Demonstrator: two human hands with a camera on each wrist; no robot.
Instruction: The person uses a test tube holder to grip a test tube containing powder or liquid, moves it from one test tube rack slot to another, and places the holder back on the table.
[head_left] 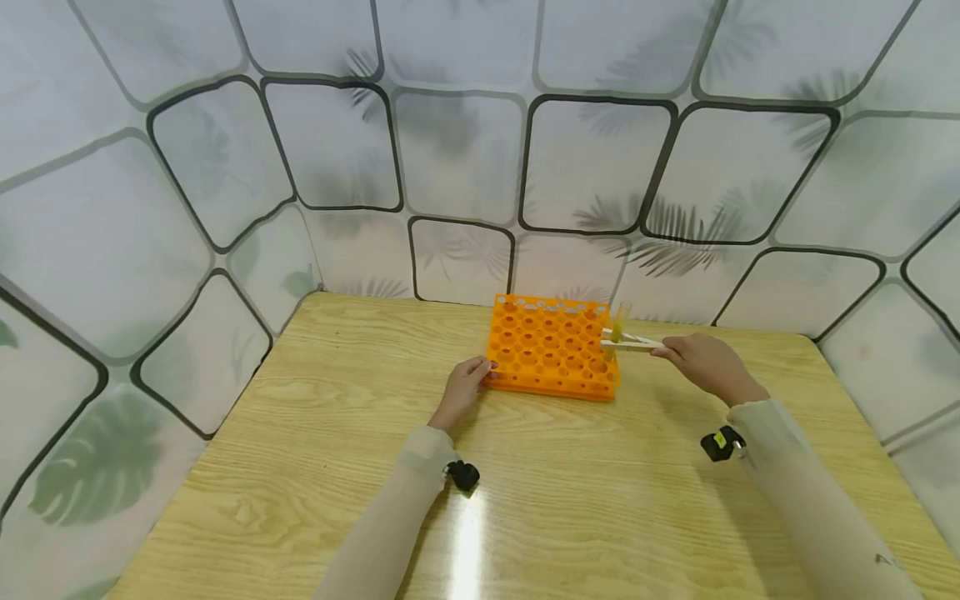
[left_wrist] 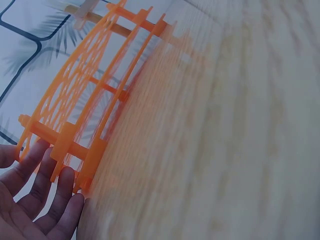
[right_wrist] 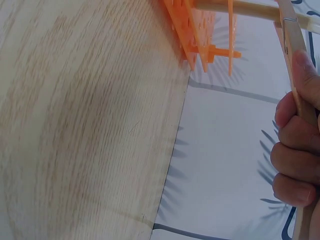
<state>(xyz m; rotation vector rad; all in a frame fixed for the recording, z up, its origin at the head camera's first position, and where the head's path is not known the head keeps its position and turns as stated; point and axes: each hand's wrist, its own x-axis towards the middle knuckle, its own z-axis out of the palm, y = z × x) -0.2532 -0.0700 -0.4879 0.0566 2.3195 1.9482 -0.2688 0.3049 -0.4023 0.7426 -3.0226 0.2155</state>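
An orange test tube rack [head_left: 551,348] with rows of round holes stands on the table. My left hand [head_left: 463,385] holds its near left corner; in the left wrist view, the fingers [left_wrist: 40,192] curl at the rack's end. My right hand [head_left: 708,365] grips a wooden test tube clamp [head_left: 637,343] by its handle. The clamp's jaws are around a test tube [head_left: 621,318] with yellowish contents, at the rack's right edge. In the right wrist view the tube [right_wrist: 252,9] passes through the rack's top plate, its lower end out of frame.
The wood-grain table [head_left: 337,500] reaches back to a pale curtain [head_left: 457,158] with dark outlines and leaf prints, which also runs along both sides. A small black camera [head_left: 463,476] sits at the left wrist, another camera [head_left: 722,443] at the right.
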